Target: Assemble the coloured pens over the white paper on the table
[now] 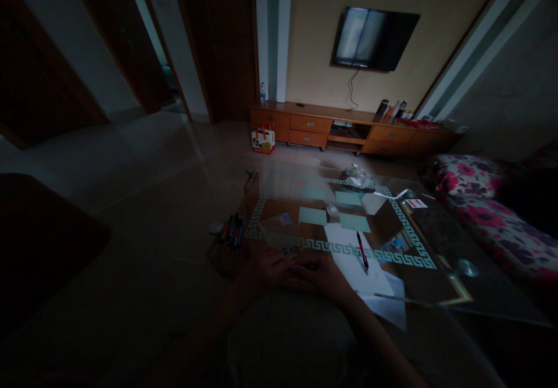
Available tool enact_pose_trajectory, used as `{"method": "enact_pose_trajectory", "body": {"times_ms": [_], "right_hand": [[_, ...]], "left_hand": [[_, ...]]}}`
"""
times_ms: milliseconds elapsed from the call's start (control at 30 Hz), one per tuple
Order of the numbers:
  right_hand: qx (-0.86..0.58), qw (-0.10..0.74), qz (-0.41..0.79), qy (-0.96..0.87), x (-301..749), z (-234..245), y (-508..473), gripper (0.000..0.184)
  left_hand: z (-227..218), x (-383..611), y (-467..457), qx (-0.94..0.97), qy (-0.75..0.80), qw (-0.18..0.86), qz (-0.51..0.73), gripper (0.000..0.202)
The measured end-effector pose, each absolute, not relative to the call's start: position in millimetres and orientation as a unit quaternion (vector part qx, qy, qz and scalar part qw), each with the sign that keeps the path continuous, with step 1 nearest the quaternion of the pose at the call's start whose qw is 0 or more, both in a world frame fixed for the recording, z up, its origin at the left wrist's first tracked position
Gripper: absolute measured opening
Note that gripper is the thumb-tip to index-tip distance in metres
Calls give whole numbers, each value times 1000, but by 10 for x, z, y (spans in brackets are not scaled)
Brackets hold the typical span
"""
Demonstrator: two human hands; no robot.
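Observation:
My left hand [271, 266] and my right hand [317, 269] meet at the near edge of a glass-topped table [300, 248]. The left fingers stretch toward the right hand and touch it. Loosely laid, the right fingers point left; I see nothing held, though the room is dark. To the right of my right hand, a red and black pen [362, 251] lies on a white sheet of paper [349, 260]. Several pens [232, 231] lie in a bunch at the table's left edge, beyond my left hand. Near them rests a clear plastic bag [274, 222].
Behind the table runs a low wooden cabinet [309, 122] beneath a wall-mounted television [375, 38]. A carrier bag [263, 140] stands on the floor. At right is a flowered sofa [479, 202]. On the table's far side sits a crumpled plastic bag [357, 177].

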State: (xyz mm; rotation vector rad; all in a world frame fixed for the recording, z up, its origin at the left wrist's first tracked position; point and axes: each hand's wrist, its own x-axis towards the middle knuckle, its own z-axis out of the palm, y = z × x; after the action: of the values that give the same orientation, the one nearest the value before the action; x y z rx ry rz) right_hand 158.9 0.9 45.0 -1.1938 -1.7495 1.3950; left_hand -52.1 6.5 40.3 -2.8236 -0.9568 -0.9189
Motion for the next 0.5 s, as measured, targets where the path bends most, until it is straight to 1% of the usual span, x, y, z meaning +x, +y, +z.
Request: {"method": "enact_pose_trajectory", "body": {"times_ms": [200, 500], "right_hand": [[-442, 288, 528, -665, 1600, 461, 28, 24], [-455, 309, 550, -629, 1660, 486, 57, 20]], "left_hand": [[440, -514, 75, -901, -295, 21, -318, 20], [406, -559, 93, -897, -313, 32, -311, 18]]}}
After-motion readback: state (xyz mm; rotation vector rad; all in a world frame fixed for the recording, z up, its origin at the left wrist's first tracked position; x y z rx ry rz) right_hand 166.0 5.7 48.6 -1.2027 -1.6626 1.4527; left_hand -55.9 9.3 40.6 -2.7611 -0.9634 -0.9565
